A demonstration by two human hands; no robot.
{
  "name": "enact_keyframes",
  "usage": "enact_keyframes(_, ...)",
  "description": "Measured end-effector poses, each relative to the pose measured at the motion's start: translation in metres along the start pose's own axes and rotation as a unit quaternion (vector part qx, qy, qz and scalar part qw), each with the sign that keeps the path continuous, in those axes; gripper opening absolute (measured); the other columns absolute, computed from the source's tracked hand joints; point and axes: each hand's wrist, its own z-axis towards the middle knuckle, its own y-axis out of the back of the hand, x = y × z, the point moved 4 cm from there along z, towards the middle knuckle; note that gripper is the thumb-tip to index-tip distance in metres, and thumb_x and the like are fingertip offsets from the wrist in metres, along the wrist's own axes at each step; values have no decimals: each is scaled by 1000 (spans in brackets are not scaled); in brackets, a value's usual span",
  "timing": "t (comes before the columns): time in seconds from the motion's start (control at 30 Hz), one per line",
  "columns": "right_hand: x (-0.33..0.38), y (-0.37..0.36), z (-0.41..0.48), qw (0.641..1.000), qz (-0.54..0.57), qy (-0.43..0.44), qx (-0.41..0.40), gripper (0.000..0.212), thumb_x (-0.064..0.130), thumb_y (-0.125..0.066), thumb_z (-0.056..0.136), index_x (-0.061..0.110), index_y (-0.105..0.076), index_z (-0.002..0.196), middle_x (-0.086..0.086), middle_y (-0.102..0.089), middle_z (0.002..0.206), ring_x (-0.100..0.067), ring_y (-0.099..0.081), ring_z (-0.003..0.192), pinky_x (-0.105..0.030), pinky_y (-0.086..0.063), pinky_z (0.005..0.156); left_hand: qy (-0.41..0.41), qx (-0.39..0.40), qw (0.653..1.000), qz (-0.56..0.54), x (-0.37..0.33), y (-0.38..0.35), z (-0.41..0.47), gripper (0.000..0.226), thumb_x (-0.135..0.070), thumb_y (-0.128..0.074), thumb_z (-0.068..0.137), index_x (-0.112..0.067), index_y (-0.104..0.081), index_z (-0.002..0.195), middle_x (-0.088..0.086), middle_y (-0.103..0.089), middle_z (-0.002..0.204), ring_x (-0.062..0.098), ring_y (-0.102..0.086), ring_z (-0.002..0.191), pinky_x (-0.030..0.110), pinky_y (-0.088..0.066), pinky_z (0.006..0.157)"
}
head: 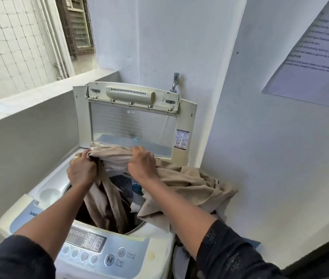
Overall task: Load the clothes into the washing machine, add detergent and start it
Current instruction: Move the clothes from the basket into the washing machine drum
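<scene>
At frame centre, the crumpled beige garment [181,178] is bunching inside curled fingers of left hand [82,169] and right hand [142,165], draping into the washing machine [107,244].

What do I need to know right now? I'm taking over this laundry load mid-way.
Left hand and right hand both grip the beige cloth above the drum.
Part of it hangs into the drum, part drapes over the washing machine's right edge; lid is up.
Done: some clothes already inside.
Left: push the cloth in, add detergent (none in view), close lid, press the start button.
</scene>
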Motion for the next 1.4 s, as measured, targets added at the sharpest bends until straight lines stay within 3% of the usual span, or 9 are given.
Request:
enact_keyframes(0.13,-16,-57,-24,974,-136,67,166,46,12,-60,83,12,-45,127,-16,-50,127,-36,-47,119,-51,-31,103,111,203,962,145,63,-33,0,35,-15,-47,84,-15,-55,118,18,-53,129,38,-47,120,50,-36,99)
enact_keyframes(0.3,-86,-85,-61,919,-241,32,310,90,33,-75,74,27,-21,146,-11,-22,154,-38,-16,143,-63,-7,111,57,404,880,245,69,-82,-31,70,-12,-69,73,-7,-41,136,19,-48,138,30,-48,127,32,-43,102)
enact_keyframes(0.57,-158,-52,-95,955,-189,-74,214,113,65,-62,69,35,14,147,0,19,158,-33,15,146,-66,12,108,-288,467,804,229,-70,-137,-82,117,-30,-81,59,-32,-5,148,3,-9,158,32,-13,144,54,-14,116)
enact_keyframes(0.7,-184,-29,-116,966,-148,-94,190,110,72,-57,66,43,15,145,2,16,158,-31,5,147,-60,1,113,-389,464,750,265,-111,-157,-112,107,-21,-73,69,-33,-1,147,5,-10,157,34,-16,142,56,-14,114)
enact_keyframes(0.9,-246,5,-150,943,-146,-178,241,125,68,-67,65,28,17,149,-3,23,157,-29,0,148,-55,-14,115,-348,521,763,160,-132,-178,-123,91,-54,-52,65,-32,-15,146,12,-28,152,31,-28,139,44,-22,114)
enact_keyframes(1.0,-259,2,-154,924,-138,-248,258,116,43,-70,77,24,20,148,-9,-4,160,-33,-12,146,-54,-15,116,-373,502,761,172,-139,-187,-138,108,-68,-64,63,-31,-7,147,17,-26,150,40,-28,136,50,-23,112)
enact_keyframes(1.1,-254,-4,-144,914,-72,-307,254,83,32,-58,84,23,-8,150,-12,-46,143,-30,-43,132,-44,-32,110,-414,446,761,225,-144,-191,-150,107,-61,-71,64,-18,-16,145,22,-39,137,39,-39,127,46,-33,104)
enact_keyframes(1.2,-239,0,-128,939,-51,-260,219,40,27,-45,90,30,-51,129,-7,-54,136,-27,-50,126,-37,-41,101,-453,394,764,235,-148,-184,-146,63,-47,-56,83,-19,-37,136,17,-53,125,34,-51,118,44,-43,92)
enact_keyframes(1.4,-196,41,-78,974,-104,-193,57,29,33,-47,94,23,-61,117,-10,-64,118,-32,-59,110,-38,-45,88,-362,301,873,127,-154,-138,-104,33,-16,-42,88,-17,-51,120,15,-58,120,36,-57,110,44,-46,84)
